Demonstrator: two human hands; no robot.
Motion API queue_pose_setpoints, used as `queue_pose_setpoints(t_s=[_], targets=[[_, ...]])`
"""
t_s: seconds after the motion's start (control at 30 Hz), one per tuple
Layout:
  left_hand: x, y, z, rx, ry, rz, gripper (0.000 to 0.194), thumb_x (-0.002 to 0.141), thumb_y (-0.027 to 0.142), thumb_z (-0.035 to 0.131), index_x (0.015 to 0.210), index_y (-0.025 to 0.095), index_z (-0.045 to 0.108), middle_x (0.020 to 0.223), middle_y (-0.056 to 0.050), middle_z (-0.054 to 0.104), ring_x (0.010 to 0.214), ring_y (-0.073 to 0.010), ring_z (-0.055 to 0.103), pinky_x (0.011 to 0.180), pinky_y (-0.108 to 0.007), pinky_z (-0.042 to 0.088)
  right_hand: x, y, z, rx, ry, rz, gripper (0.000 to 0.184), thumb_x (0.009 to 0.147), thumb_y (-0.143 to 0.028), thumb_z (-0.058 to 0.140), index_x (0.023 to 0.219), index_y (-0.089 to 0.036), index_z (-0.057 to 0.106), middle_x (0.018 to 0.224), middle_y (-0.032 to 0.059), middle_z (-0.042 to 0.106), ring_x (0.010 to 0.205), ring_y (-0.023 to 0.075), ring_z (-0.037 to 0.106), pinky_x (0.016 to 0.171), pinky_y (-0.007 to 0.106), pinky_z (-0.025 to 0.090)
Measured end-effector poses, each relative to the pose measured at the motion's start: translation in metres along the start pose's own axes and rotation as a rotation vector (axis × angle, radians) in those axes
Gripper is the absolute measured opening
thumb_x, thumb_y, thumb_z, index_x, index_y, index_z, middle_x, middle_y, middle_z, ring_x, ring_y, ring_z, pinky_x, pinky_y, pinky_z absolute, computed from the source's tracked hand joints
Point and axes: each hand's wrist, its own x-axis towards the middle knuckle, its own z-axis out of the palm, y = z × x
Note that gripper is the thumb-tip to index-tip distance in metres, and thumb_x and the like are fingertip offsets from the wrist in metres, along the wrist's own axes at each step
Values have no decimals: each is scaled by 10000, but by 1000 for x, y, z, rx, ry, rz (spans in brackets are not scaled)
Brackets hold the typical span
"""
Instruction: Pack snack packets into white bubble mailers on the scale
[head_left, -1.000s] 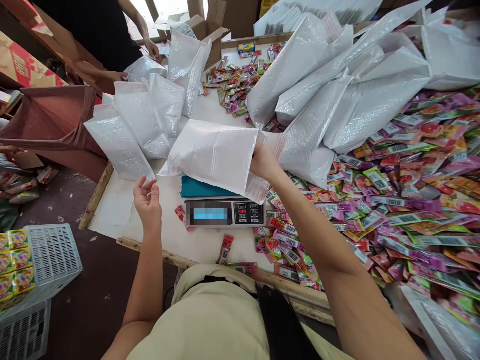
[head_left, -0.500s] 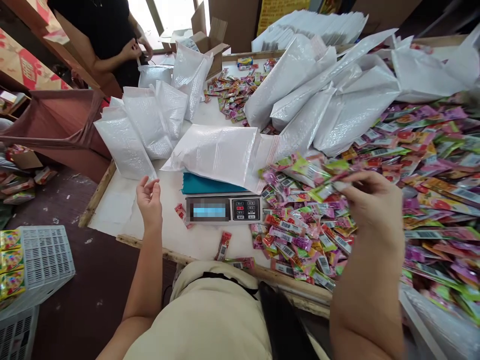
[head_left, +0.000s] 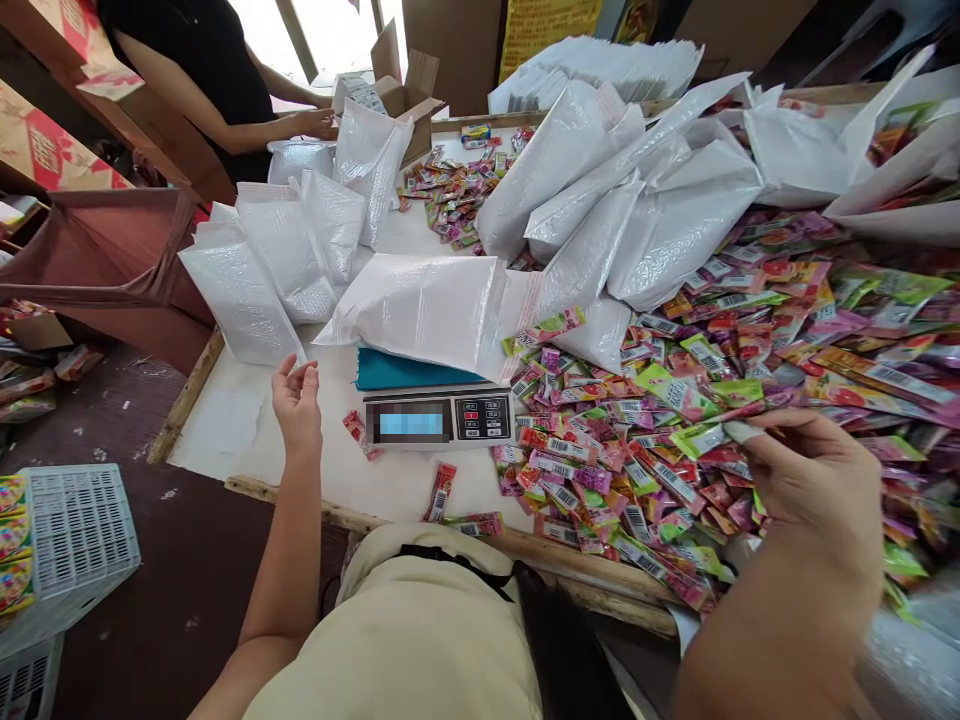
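Note:
My left hand (head_left: 298, 402) hovers above the white table (head_left: 247, 420), left of the digital scale (head_left: 439, 414); its fingers are loosely curled and apart, holding nothing. A filled white padded mailer bag (head_left: 424, 308) lies on the scale's teal platform (head_left: 397, 371). My right hand (head_left: 814, 490) is over the heap of colourful snack sachets (head_left: 675, 420) at the right, fingertips pinched on a green sachet (head_left: 701, 438).
More white mailer bags (head_left: 262, 265) lean at the left and others (head_left: 637, 200) lie at the back. A person in black (head_left: 202, 70) stands at the far left corner by cardboard boxes (head_left: 405, 85). White plastic crates (head_left: 67, 540) sit on the floor at left.
My right hand let go of the mailer bag on the scale, swung right over the sachet heap and now pinches a green sachet. My left hand stayed put.

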Motion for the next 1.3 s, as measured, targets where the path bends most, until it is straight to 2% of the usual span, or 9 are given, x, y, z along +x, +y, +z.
queue_pose_setpoints(t_s=[0.1,0.2,0.3,0.4,0.5,0.67,0.8,1.03,1.3], targets=[[0,1,2,-3,-16,-13,469,887,403,705,1297,220,570,1159,-116,705,1044,-172,676,908,-301,514,-1,-22,32,113,-137,-99,254,553,-353,829,659,-314,601,686,22,552,593,201,527,518,392,402],[-2,2,7,-18,-30,-30,486,873,405,721,1295,216,572,1153,-113,705,1016,-169,677,865,-286,518,5,-45,103,234,-371,-213,293,533,-345,824,647,-247,573,719,5,611,643,164,570,601,358,482],[-3,3,9,-26,-41,-48,493,865,413,727,1294,223,575,1144,-106,707,1018,-171,680,854,-284,523,12,-58,178,149,-642,-330,231,574,-356,764,639,-217,592,696,-4,630,636,144,553,654,350,504],[-3,2,3,-18,-39,-40,500,865,425,725,1297,223,577,1151,-110,703,1034,-175,678,859,-283,523,18,-60,203,123,-699,-337,176,585,-325,744,649,-205,633,696,4,640,640,144,557,664,344,500],[0,-4,-7,-13,-13,-53,504,858,418,730,1290,206,581,1148,-119,702,1002,-167,679,843,-276,520,21,-52,167,162,-608,-301,184,585,-299,792,649,-211,643,763,21,668,727,167,618,723,353,519],[4,-16,-11,-6,21,-94,485,859,444,727,1263,217,582,1140,-118,704,944,-160,682,812,-281,525,21,-23,73,171,-228,-56,275,402,-216,835,595,-220,638,675,16,610,625,148,552,610,337,462],[4,-14,-3,-18,-10,-83,502,854,463,731,1269,224,580,1154,-118,704,973,-171,684,840,-299,533,17,-4,31,125,32,26,293,311,-193,791,522,-236,592,604,24,540,582,160,504,546,355,398],[5,-10,-6,-14,10,-83,504,853,447,734,1272,215,580,1152,-126,705,957,-169,684,823,-292,530,6,0,-3,-171,112,97,238,371,-256,754,586,-287,655,688,43,571,574,169,449,528,385,326],[8,-16,-9,1,24,-69,514,856,472,728,1276,218,573,1153,-124,698,943,-162,683,821,-285,529,6,-3,-7,-289,50,69,176,424,-252,681,580,-322,639,720,55,595,624,201,503,563,405,377]])
